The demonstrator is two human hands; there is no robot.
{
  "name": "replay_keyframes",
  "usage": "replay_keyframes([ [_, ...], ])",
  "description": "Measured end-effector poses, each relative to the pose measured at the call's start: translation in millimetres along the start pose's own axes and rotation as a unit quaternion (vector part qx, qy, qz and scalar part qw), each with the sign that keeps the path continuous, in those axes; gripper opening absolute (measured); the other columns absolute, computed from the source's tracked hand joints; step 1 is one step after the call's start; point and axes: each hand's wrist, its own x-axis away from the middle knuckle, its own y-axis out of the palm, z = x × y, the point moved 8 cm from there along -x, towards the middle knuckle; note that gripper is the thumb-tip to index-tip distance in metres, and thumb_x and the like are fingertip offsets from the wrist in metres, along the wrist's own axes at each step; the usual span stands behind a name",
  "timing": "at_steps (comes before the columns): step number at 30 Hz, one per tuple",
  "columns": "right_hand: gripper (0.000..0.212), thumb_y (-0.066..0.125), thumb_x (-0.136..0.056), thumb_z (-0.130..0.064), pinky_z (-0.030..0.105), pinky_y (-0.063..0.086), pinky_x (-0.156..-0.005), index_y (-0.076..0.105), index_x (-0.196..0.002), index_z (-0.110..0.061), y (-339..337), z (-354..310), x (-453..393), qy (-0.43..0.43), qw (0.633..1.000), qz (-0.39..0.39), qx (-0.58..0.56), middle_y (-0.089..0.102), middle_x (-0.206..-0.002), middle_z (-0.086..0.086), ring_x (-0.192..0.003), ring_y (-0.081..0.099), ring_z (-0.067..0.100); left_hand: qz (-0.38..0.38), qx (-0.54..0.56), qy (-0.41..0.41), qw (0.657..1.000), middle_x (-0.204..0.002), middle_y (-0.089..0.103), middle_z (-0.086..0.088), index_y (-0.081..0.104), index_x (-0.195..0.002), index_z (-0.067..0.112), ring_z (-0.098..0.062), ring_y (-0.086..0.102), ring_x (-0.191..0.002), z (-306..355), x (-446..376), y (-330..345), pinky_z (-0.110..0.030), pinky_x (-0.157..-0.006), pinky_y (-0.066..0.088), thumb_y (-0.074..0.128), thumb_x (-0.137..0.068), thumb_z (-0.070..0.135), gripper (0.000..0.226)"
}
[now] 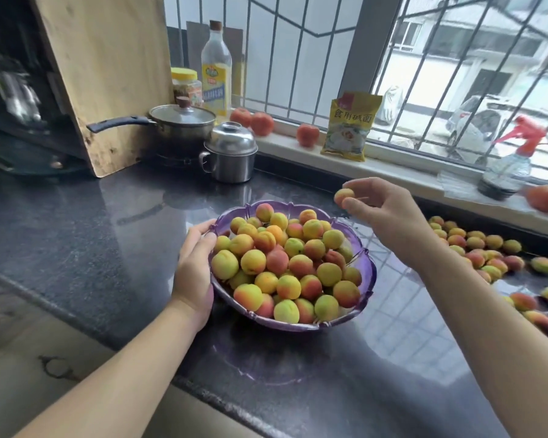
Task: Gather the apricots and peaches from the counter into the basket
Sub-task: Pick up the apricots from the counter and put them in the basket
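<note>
Glossy dark stone counter [86,235]; left hand [194,273] gripping scalloped purple basket [369,267], right hand [383,213] fingers pinching round apricot [343,196].

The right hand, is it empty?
No, the right hand pinches one small apricot in its fingertips, above the counter beyond the basket.

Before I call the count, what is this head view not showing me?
- Loose fruit on the counter: the pile runs off the right edge and behind the right hand, which pinches one apricot.
- Basket: lower layers are hidden by the top fruit.
- Far left shelf: blurred.
</note>
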Motion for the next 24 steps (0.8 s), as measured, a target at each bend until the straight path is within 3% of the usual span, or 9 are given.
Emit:
replay_keyframes([
  [3,0.025,0.075,-0.09,-0.025,0.019,0.054,-0.085,0.072,-0.115,-0.024,42.6,-41.3,15.8,-0.053,0.981,-0.129,0.132,0.072,-0.1,-0.015,-0.094,0.067,0.002,-0.004,0.002,-0.01,1.0,-0.119,0.076,-0.006,0.071,-0.117,0.028,-0.028,0.071,-0.117,-0.6,-0.1,-1.3,-0.047,-0.1,0.057,0.055,-0.089,0.038,0.034],
  [6,0.025,0.072,-0.092,-0.03,0.024,0.051,-0.086,0.072,-0.117,-0.026,76.4,-51.9,24.8,-0.099,0.941,-0.194,0.259,0.066,-0.105,-0.017,-0.098,0.06,0.005,-0.014,-0.01,-0.016,1.0,-0.121,0.076,-0.003,0.069,-0.123,0.028,-0.026,0.071,-0.116,-1.4,0.4,-0.7,-0.047,-0.1,0.058,0.054,-0.089,0.041,0.04],
  [9,0.027,0.07,-0.093,-0.031,0.031,0.05,-0.086,0.071,-0.119,-0.024,89.6,-56.0,21.0,-0.126,0.92,-0.195,0.314,0.068,-0.112,-0.008,-0.1,0.058,0.012,-0.013,-0.015,-0.017,1.0,-0.122,0.076,-0.003,0.069,-0.124,0.028,-0.024,0.072,-0.116,-1.1,-0.2,-1.3,-0.048,-0.103,0.057,0.054,-0.089,0.041,0.04],
  [13,0.026,0.07,-0.093,-0.034,0.035,0.053,-0.085,0.068,-0.119,-0.031,98.9,-52.9,14.8,-0.121,0.913,-0.193,0.339,0.065,-0.108,-0.01,-0.098,0.055,0.013,-0.013,-0.021,-0.02,0.999,-0.124,0.075,-0.004,0.069,-0.122,0.029,-0.024,0.07,-0.117,-2.0,-1.0,-1.7,-0.047,-0.103,0.057,0.053,-0.089,0.04,0.038],
  [19,0.03,0.07,-0.094,-0.031,0.028,0.053,-0.087,0.07,-0.123,-0.027,96.7,-49.9,16.3,-0.093,0.929,-0.194,0.302,0.068,-0.115,-0.007,-0.101,0.061,0.011,-0.028,-0.028,-0.018,0.999,-0.125,0.073,-0.001,0.066,-0.127,0.03,-0.021,0.07,-0.117,-3.0,-2.1,-0.8,-0.044,-0.101,0.058,0.051,-0.089,0.043,0.043],
  [24,0.03,0.057,-0.102,-0.025,0.027,0.05,-0.093,0.069,-0.129,-0.028,91.2,-42.7,20.3,-0.091,0.925,-0.201,0.31,0.069,-0.123,-0.009,-0.108,0.062,0.012,-0.027,-0.028,-0.011,0.999,-0.126,0.073,-0.001,0.066,-0.13,0.026,-0.02,0.07,-0.118,-3.8,-2.7,-1.4,-0.042,-0.102,0.057,0.052,-0.09,0.04,0.045],
])
